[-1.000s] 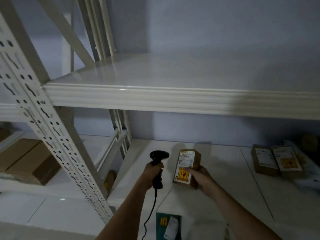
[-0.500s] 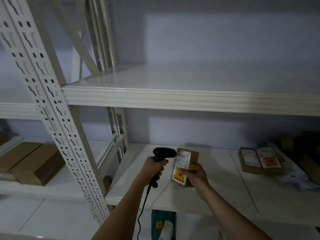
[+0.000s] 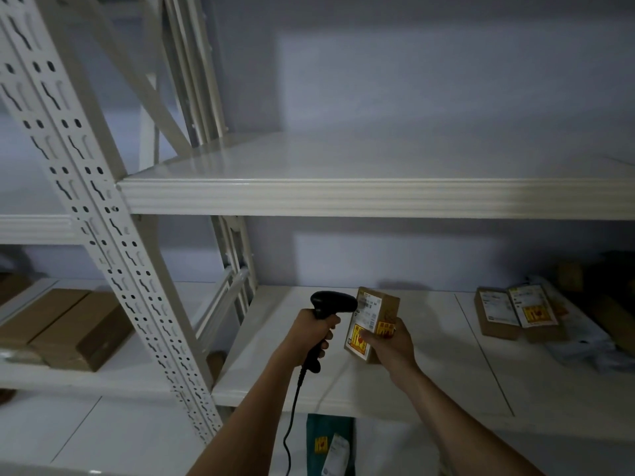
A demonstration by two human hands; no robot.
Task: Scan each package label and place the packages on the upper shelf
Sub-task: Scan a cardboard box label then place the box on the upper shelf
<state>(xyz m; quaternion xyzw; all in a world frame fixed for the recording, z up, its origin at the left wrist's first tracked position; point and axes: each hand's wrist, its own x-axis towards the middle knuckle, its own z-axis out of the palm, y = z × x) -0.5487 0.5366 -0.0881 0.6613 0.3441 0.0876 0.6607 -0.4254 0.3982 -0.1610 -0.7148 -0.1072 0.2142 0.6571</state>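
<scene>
My left hand (image 3: 311, 333) grips a black corded barcode scanner (image 3: 330, 305) by its handle, its head almost touching the label of a small brown package (image 3: 376, 317). My right hand (image 3: 390, 341) holds that package from below and behind, upright, with its white label and yellow-red stickers facing the scanner. Both are held above the lower shelf (image 3: 429, 383). The white upper shelf (image 3: 343, 197) spans the view above and its surface is bare where I can see it.
Two labelled brown packages (image 3: 512, 312) and grey bags (image 3: 584, 348) lie at the lower shelf's right. Large cardboard boxes (image 3: 68, 328) sit on the neighbouring left shelf. A perforated white upright post (image 3: 103, 235) stands at left. A green package (image 3: 328, 444) lies below.
The scanner and the package have come closer together and risen slightly. The view has shifted right and tilted up a little.
</scene>
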